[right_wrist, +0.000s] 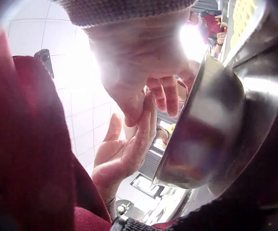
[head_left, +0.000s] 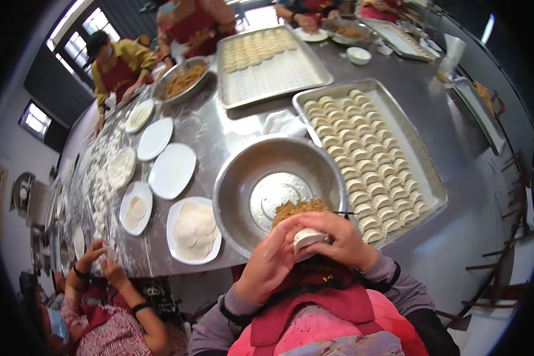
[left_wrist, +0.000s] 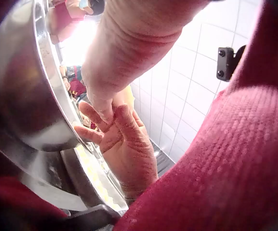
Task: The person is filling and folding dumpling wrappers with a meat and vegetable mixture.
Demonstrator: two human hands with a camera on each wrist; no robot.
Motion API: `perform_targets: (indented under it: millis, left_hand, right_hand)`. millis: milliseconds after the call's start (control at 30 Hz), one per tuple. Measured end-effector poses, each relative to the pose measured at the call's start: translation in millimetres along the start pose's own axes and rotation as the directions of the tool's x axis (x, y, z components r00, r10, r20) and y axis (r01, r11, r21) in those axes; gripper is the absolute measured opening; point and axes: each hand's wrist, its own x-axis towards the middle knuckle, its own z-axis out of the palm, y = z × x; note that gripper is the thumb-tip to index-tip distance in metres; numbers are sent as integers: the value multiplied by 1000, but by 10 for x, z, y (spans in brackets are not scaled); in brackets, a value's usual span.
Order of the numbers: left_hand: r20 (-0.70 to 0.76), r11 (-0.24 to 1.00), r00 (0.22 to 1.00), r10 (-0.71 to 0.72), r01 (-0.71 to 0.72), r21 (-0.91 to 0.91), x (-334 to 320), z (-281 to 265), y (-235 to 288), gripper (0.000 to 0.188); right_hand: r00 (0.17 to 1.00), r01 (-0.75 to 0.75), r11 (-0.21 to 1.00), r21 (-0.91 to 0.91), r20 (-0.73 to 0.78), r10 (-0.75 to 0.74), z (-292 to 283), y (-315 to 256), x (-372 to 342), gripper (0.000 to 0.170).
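Observation:
A pale folded dumpling (head_left: 308,238) is held between both hands over the near rim of a large steel bowl (head_left: 231,207). My left hand (head_left: 273,255) grips it from the left, and my right hand (head_left: 343,240) pinches its edge from the other side. Brown shredded filling (head_left: 299,209) lies in the bowl just beyond the fingers. A thin dark stick (head_left: 343,212) juts out by the right hand. In the left wrist view the right hand (left_wrist: 129,156) meets the left fingers; the dumpling is mostly hidden there.
Right of the bowl, a metal tray (head_left: 397,118) carries rows of dumplings. A plate (head_left: 210,252) of round wrappers stands left of it, near white plates (head_left: 172,172) and floury dough pieces (head_left: 101,178). Another dumpling tray (head_left: 267,89) lies farther back. A neighbour's hands (head_left: 104,261) work at left.

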Motion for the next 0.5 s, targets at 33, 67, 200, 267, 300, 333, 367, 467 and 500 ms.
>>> perform_targets:
  millis: [33, 67, 200, 267, 300, 333, 367, 467, 500]
  left_hand:
    - [-20, 999, 1000, -19, 19, 36, -3, 7, -4, 47]
    - [-40, 997, 999, -35, 38, 73, -1, 19, 1, 48]
    - [-18, 977, 1000, -7, 10, 211, 42, 110, -19, 46]
    - [29, 965, 1000, 1, -8, 262, 71, 202, 9, 49]
    - [45, 964, 999, 7, -19, 266, 86, 245, 10, 52]
    - [60, 962, 998, 14, -30, 271, 104, 282, 0, 54]
    - [73, 961, 997, 20, -39, 275, 118, 319, -2, 57]
    - [41, 954, 999, 12, -24, 298, 175, 377, -10, 68]
    - [22, 951, 1000, 19, -25, 308, 182, 376, -24, 69]
  right_hand:
    - [999, 23, 999, -44, 38, -21, -16, -2, -22, 46]
    - [999, -2, 999, -33, 38, 3, -36, -45, -34, 42]
    - [998, -62, 998, 5, -23, 62, -44, -146, -79, 39]
    - [997, -46, 999, -9, -64, 46, -78, -177, -79, 39]
    - [996, -33, 999, -14, -83, 31, -110, -177, -67, 39]
    - [995, -18, 1000, -19, -102, 16, -137, -168, -55, 39]
    - [993, -6, 1000, -21, -120, 3, -155, -164, -51, 39]
    - [984, -26, 1000, 11, -174, 27, -219, -155, -60, 41]
    - [982, -26, 1000, 4, -184, 27, -248, -153, -63, 41]
